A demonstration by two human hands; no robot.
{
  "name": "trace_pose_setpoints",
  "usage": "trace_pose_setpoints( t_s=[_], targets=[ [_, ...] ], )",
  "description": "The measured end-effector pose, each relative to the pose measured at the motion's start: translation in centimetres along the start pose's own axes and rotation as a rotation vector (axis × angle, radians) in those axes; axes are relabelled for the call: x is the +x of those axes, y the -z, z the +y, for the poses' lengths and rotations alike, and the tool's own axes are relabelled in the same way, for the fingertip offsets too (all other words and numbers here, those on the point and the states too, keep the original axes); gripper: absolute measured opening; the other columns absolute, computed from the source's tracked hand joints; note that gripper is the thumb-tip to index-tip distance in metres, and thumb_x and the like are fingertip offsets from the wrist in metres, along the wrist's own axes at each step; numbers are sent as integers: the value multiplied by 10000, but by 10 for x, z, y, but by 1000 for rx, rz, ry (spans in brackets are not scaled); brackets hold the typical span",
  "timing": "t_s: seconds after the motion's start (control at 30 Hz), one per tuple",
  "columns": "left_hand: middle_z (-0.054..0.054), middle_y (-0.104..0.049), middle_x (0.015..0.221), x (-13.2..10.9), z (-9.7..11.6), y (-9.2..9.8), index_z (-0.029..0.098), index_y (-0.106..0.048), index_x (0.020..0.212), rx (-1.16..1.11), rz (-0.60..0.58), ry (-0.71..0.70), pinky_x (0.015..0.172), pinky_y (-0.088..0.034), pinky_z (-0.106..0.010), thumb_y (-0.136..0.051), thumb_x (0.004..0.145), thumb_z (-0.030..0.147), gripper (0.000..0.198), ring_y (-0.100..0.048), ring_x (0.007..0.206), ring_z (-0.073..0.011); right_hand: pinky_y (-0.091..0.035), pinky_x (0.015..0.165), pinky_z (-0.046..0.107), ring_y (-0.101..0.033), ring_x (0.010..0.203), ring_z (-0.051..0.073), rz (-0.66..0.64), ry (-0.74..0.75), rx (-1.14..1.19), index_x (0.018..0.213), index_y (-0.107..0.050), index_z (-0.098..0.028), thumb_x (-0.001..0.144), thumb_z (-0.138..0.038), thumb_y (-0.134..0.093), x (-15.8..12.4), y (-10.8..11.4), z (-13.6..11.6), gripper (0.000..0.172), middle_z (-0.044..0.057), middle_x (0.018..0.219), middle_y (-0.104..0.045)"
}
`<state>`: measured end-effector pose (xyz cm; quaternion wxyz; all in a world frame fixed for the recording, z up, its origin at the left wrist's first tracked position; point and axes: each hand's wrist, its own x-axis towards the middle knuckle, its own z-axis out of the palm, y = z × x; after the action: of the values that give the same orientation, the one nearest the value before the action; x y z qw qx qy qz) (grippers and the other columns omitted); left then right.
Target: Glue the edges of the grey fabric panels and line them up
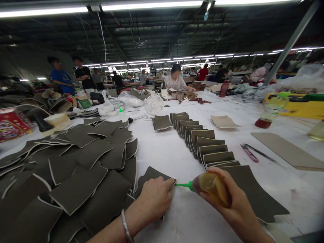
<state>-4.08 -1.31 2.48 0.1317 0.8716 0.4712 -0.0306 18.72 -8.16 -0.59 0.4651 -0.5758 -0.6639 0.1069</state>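
Head view. The left hand is seen near 6 o'clock, fingers curled close and pressed on a dark grey cut piece on the white table. The right hand is wrapped round an amber glue bottle held sideways. Its green nozzle is pointed to 9 o'clock, tip just beside the left fingertips. A heap of like pieces is spread at 9 o'clock. An overlapped row is laid toward 12 o'clock of the bottle. Scissors are noted at 1 o'clock of it.
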Motion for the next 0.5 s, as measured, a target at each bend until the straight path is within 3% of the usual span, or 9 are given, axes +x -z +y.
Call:
trace_pose_setpoints(
  t_s=[0.17,0.3,0.5],
  targets=[
    [-60,-647,906,0,1,0,353,-575,1252,13,-12,11,687,-469,-363,-372,820,196,502,-646,798,-266,-508,795,212,-627,928,178,26,-36,-1,1217,-455,-284,869,-411,-653,0,-1,0,420,11,1113,-593],
    [-62,-637,910,-1,1,-1,353,-553,1279,18,-10,6,695,-468,-364,-375,830,210,504,-645,801,-264,-521,729,204,-635,848,173,-59,-101,87,1227,-441,-281,867,-423,-654,-2,1,1,441,-3,1032,-612],
    [-68,-614,946,-7,0,-2,338,-504,1340,-6,-8,-20,695,-489,-371,-336,893,266,483,-645,817,-266,-504,772,216,-612,934,192,-43,-141,124,1223,-446,-278,847,-451,-676,-1,2,4,473,9,1095,-596]
  ],
)
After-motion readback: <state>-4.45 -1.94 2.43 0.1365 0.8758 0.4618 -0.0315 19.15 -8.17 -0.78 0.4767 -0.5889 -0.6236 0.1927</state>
